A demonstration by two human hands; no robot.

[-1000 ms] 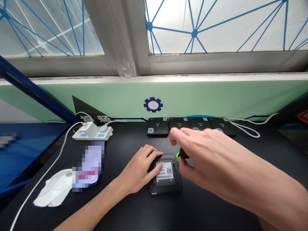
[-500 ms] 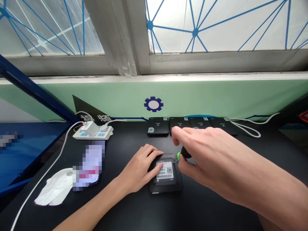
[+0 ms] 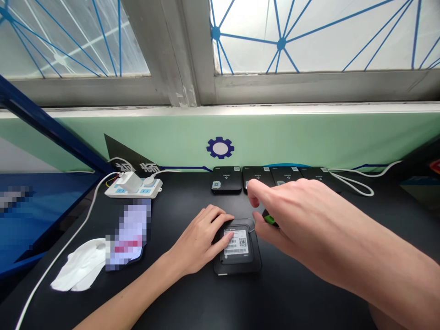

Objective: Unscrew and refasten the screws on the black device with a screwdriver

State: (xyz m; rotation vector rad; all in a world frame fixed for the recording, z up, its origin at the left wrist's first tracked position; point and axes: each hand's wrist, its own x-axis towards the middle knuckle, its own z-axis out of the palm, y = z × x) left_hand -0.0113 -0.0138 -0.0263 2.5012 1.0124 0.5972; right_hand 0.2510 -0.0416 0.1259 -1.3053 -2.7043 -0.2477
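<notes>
Device (image 3: 240,259): flat, black, squarish with rounded corners, lying on the counter (image 3: 178,302) in front of the person, between both hands; raised inner panel on its upper face, with a white label (image 3: 237,245) bearing printed lines, bar codes and a square code. A small pale mark shows on its near edge. Left hand (image 3: 202,240): palm down, fingers loosely spread and slightly bent, thumb resting on the label, index fingertip at the far edge; presses on the device without closing around it. Right hand (image 3: 292,208): curled around a screwdriver (image 3: 270,219), dark with green, handle mostly hidden by the hand; forefinger bent, raised clear of the thumb. Thin metal shaft reaches the panel's far right corner; cannot tell whether the tip is seated. Behind, along the wall (image 3: 309,137): four black boxes (image 3: 227,180) in a row, leftmost fully visible, the others partly covered by the right hand. White cable (image 3: 354,183) looped at right. To the left: power strip (image 3: 153,188) with plugs inserted, phone (image 3: 132,229) blurred by pixelation, white object (image 3: 80,266) beside it, nature unclear.
</notes>
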